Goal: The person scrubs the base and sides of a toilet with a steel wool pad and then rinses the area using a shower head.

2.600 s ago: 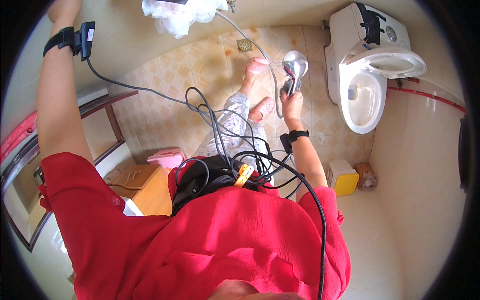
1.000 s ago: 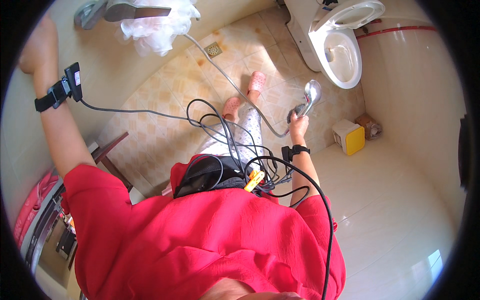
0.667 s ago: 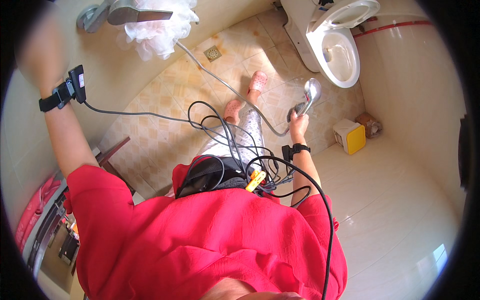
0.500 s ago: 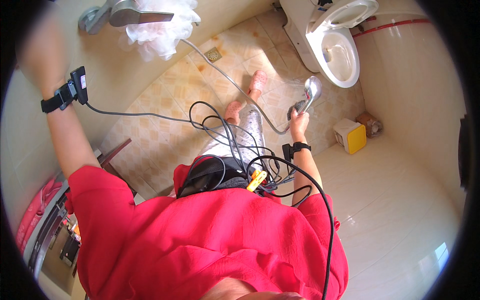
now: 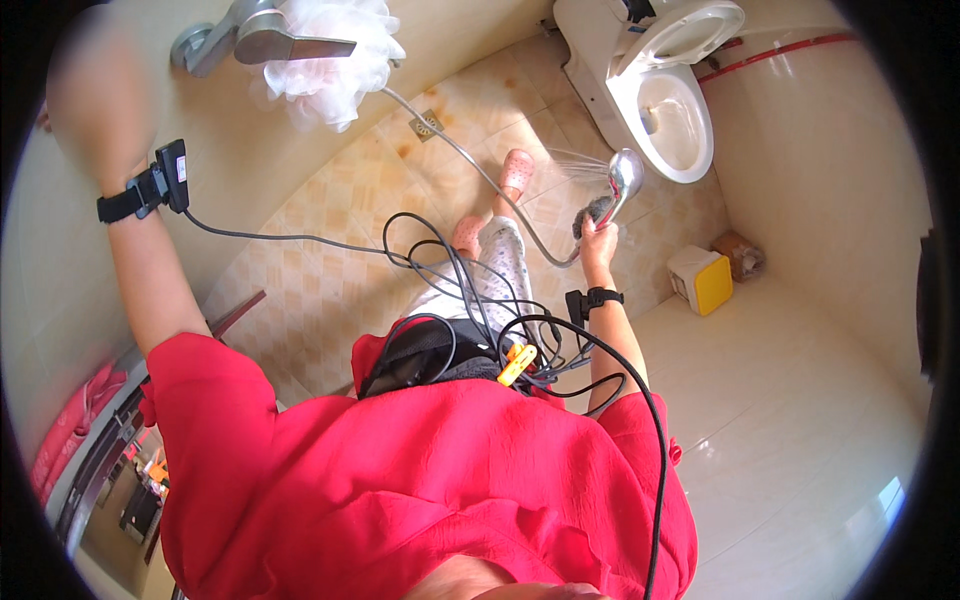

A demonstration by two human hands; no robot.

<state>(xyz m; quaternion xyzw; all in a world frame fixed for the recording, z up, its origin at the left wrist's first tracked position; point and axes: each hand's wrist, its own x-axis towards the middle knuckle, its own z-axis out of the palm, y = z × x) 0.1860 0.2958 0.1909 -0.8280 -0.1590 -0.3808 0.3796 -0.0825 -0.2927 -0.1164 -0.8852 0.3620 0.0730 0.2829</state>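
Out to the right, my right hand (image 5: 598, 240) is closed on the handle of a chrome shower head (image 5: 626, 174). Water sprays from the head toward the left. A dark grey scouring pad (image 5: 594, 212) is pressed against the handle in the same hand. A grey shower hose (image 5: 470, 160) curves from beneath a tap up to this hand. My left hand (image 5: 103, 105) is raised against the wall at the far left; it is blurred, so its fingers cannot be made out. Nearest to it is the metal mixer tap (image 5: 270, 40), where a white bath puff (image 5: 335, 60) hangs.
A white toilet (image 5: 672, 120) with its lid raised stands at the back right. By the right wall are a white and yellow tub (image 5: 702, 280) and a brown bag (image 5: 740, 256). Black cables (image 5: 460, 290) loop at my waist. A floor drain (image 5: 426, 125) sits in the tiles.
Spray now fans out more clearly from the shower head, toward the left. My left hand has shifted slightly right and down in view, along with the tap; the right hand keeps its hold.
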